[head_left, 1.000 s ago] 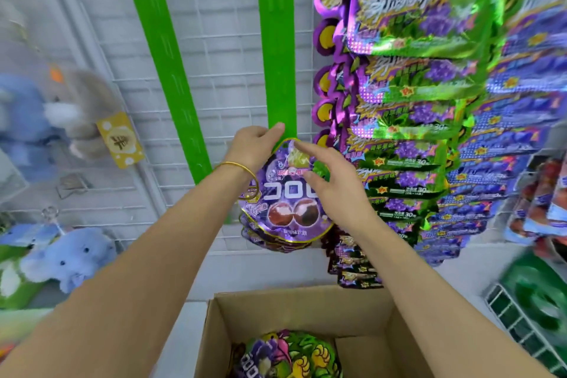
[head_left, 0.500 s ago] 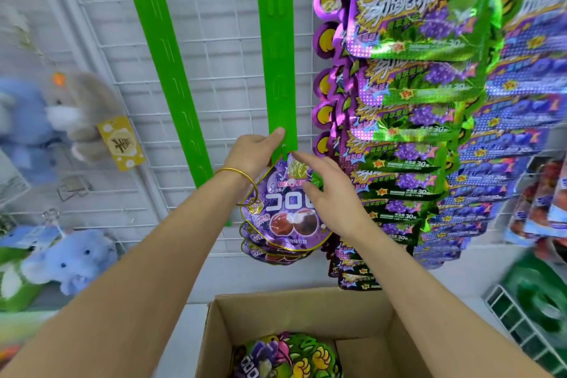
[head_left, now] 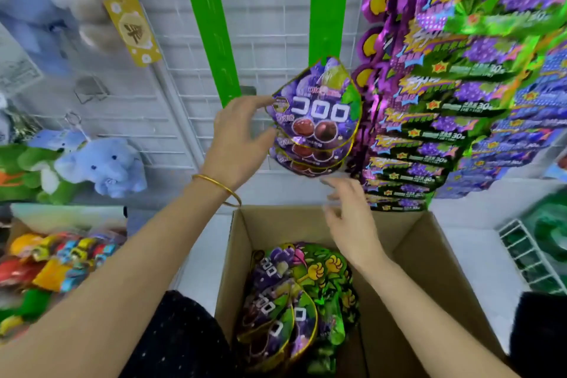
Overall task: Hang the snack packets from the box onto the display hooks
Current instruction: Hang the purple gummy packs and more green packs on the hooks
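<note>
Item: purple rounded foil snack packets with white block lettering, several overlapped. They hang at the foot of the right-hand green vertical strip, just right of the left hand and above the right hand.

Further stock: purple and green snack packets, heaped in the open brown cardboard box directly below both hands.

Setting: white wire grid panel carrying a second green strip. Dense rows of purple-and-green grape packets hang at the right, and a blue plush elephant at the left.

Left hand: fingers fairly straight and spread. The fingertips and thumb touch the left edge of the hanging packets without closing round them. A thin gold bangle sits on the wrist.

Right hand: over the box, apart from the hanging packets, fingers loosely spread and motion-blurred, holding nothing.
</note>
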Available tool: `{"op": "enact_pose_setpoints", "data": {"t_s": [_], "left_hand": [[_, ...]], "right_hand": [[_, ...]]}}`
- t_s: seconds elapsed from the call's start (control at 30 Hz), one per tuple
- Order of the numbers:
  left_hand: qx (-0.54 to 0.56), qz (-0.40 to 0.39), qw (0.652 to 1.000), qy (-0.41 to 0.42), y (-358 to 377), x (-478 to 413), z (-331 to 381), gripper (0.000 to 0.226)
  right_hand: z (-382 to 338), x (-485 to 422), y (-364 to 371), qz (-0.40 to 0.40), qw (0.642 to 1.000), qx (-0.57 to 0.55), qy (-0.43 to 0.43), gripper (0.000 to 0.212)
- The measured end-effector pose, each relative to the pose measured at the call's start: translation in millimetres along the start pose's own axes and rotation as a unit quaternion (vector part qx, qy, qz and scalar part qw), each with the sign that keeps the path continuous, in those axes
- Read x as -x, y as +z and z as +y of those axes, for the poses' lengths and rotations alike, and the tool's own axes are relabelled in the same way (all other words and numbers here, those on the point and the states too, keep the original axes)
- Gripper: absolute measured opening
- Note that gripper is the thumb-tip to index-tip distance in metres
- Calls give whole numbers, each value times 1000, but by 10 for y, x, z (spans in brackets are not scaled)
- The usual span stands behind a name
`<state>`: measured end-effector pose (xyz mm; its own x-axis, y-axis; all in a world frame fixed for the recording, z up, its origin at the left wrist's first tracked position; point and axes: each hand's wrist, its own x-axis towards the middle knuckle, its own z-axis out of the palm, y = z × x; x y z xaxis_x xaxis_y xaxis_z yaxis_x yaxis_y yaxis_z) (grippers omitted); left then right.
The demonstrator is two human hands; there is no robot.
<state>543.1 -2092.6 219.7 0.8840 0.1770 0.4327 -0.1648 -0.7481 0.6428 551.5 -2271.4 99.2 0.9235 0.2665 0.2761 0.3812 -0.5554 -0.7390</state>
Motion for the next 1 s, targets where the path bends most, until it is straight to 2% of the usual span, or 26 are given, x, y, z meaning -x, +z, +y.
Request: {"op": "enact_pose_setpoints", "data": {"t_s": [0.07, 0.13, 0.23, 0.3, 0.4, 0.47, 0.7, 0.77, 0.83, 1.0], "left_hand": [[37, -18, 998, -55, 45, 313, -227, 43], [48, -35, 992, -112, 116, 501, -442, 34], [76, -54, 979, -182, 146, 513, -594, 28], [93, -53, 975, -194, 132, 473, -618, 27], [135, -54, 963, -227, 130, 474, -673, 26], [145, -56, 957, -243, 136, 500, -703, 26], [155, -94, 948, -260, 198, 554, -695, 23], [153, -107, 946, -264, 267, 571, -675, 23], [142, -122, 947, -260, 343, 586, -644, 23], [126, -163, 945, -255, 496, 634, -555, 24]], "right_hand": [[205, 225, 362, -155, 981, 4, 117, 39], [359, 364, 687, -255, 947, 17, 197, 35], [403, 502, 1035, -319, 913, 79, 242, 20], [387, 574, 1198, -348, 889, 107, 279, 27], [354, 630, 1361, -324, 877, 123, 332, 60], [362, 641, 1411, -289, 880, 91, 366, 67], [549, 562, 1199, -199, 904, -6, 379, 38], [612, 551, 1097, -188, 910, -27, 370, 23], [646, 572, 991, -164, 925, -19, 343, 31], [693, 579, 714, -90, 964, 58, 244, 24]]}}
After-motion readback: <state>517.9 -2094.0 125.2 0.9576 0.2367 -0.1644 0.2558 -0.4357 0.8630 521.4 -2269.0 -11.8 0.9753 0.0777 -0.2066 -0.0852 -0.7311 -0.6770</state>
